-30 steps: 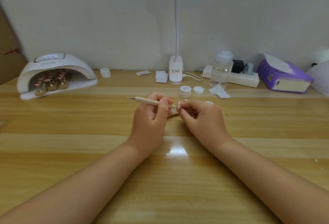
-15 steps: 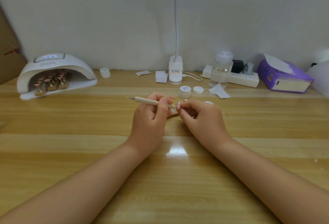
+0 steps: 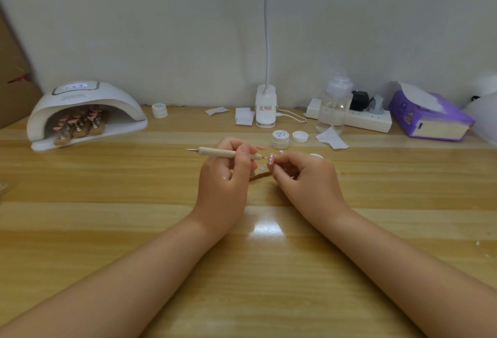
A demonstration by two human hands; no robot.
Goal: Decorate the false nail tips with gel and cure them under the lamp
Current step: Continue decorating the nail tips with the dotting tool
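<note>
The left hand [image 3: 224,173] holds the dotting tool [image 3: 228,153] in a closed grip. Its point now sits slightly back, at 9 o'clock of the nail tip [image 3: 271,160], which the right hand [image 3: 304,176] pinches above the surface [image 3: 107,203]. Another dot seems finished. The lamp [image 3: 86,114] waits at 10 o'clock.

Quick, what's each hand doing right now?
Left hand: holding a wooden dotting tool with a metal tip.
Right hand: pinching a pink false nail tip with white dots.

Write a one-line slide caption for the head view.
Left hand aims dotting tool at nail tip pinched by right hand.
</note>
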